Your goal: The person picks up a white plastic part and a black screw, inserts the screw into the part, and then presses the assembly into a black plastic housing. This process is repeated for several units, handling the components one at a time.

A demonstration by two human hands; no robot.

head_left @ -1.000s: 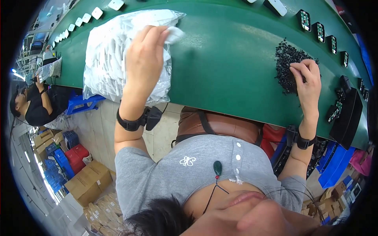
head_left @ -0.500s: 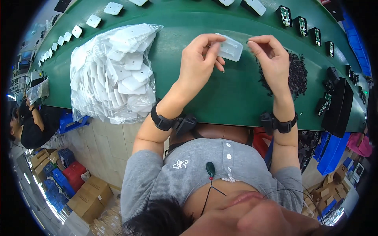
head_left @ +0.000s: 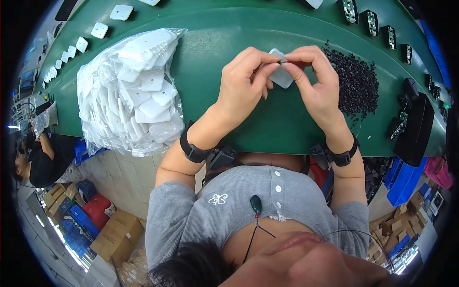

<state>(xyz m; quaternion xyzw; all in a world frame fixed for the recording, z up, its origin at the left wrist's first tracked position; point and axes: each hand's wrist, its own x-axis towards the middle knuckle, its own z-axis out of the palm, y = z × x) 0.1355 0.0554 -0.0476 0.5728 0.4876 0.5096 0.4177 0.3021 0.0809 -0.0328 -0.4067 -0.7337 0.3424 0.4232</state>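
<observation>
A green tabletop with a smooth surface (head_left: pixel 205 86) spans the upper part of the frame. At its upper centre, the left hand (head_left: pixel 244 79) has thumb and forefinger clamped on a translucent white, rounded rectangular plastic plate (head_left: pixel 283 80), which hangs tilted above the surface. The right hand (head_left: pixel 315 74) has thumb and forefinger nearly together at the plate's near face; a dark speck shows there, too small to tell whether it is gripped. Such a tiny piece could slip or sit crooked, since the fingertips hide the contact, and the plate could twist because only one edge seems pinched. Right of centre, the loose heap of small black plastic pieces (head_left: pixel 358 86) lies just beside the right hand, so a careless sweep could scatter it. The bulging clear plastic bag (head_left: pixel 178 37) at upper left might spill its white plates (head_left: pixel 152 80) if an elbow catches it.
</observation>
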